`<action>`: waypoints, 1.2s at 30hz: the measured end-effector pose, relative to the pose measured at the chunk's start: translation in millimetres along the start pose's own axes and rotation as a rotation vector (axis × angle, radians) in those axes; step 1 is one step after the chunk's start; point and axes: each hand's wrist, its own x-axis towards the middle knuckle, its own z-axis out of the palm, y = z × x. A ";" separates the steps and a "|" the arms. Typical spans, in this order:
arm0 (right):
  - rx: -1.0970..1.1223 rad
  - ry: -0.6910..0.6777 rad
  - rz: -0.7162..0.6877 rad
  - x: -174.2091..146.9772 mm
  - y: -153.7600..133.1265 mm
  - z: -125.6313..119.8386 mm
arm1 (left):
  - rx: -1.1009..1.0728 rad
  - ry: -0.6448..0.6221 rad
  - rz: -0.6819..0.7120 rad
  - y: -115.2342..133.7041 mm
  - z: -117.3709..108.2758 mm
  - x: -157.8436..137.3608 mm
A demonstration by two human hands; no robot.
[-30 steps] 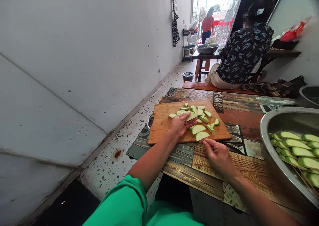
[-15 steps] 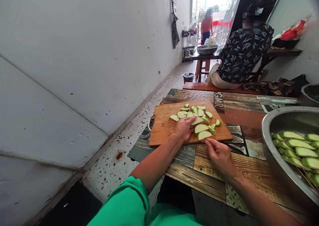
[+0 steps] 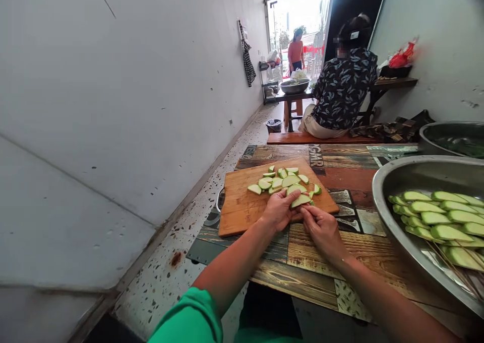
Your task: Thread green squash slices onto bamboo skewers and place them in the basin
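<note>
A patchwork-wood table [image 3: 317, 255] spreads beneath both hands. Right of them stands a steel basin [image 3: 378, 192] of zucchini slices; under and beyond the left, a wooden cutting board [image 3: 240, 207] bears more. The left hand [image 3: 279, 211], thumb and fingers nearly closed, grips a half-moon zucchini slice [image 3: 301, 200]. Just beside it, the right hand [image 3: 321, 230] pinches its fingertips together; anything between them is indistinct.

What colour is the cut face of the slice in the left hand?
The slice shows a pale whitish-green cut face; best seen in the head view.
</note>
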 end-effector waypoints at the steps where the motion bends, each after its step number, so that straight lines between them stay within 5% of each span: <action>1: 0.005 -0.009 -0.001 -0.7 -0.2 0.5 | -0.012 0.029 0.020 -0.2 -0.3 0.1; 5: -0.007 -0.057 -0.023 -2.2 1.6 3.9 | -0.055 0.134 -0.002 1.1 -2.1 1.2; 8: -0.010 -0.014 -0.065 -0.8 3.1 5.8 | -0.037 0.124 -0.091 1.0 0.0 -0.3; 28: 0.001 0.057 -0.093 -1.4 10.0 6.9 | 0.028 0.112 -0.088 -5.8 8.8 -3.9; 36: 0.031 0.017 -0.137 -4.1 5.5 7.8 | 0.034 0.116 0.097 -8.7 12.6 -6.3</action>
